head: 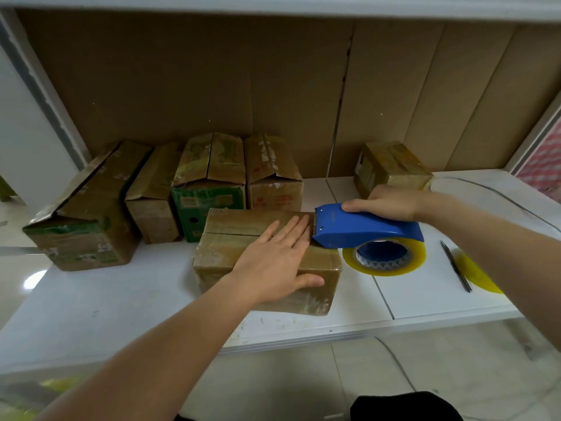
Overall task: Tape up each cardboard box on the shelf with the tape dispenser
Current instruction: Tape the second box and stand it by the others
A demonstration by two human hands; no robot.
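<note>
From the head view, the left hand (274,262) lay flat, fingers straight, steadying the front cardboard box (267,259) on the shelf (121,299). The right hand (385,202) gripped the blue tape dispenser (364,227), its blade at the box's right edge, probably to cut.

arms: bare, no sleeves | hands: bare (no gloves, rings)

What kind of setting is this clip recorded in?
Probably a stockroom or packing area: a white shelf backed with cardboard sheets holds worn cardboard boxes, and a blue tape dispenser with a roll of clear tape works at one box. A pen lies nearby.
</note>
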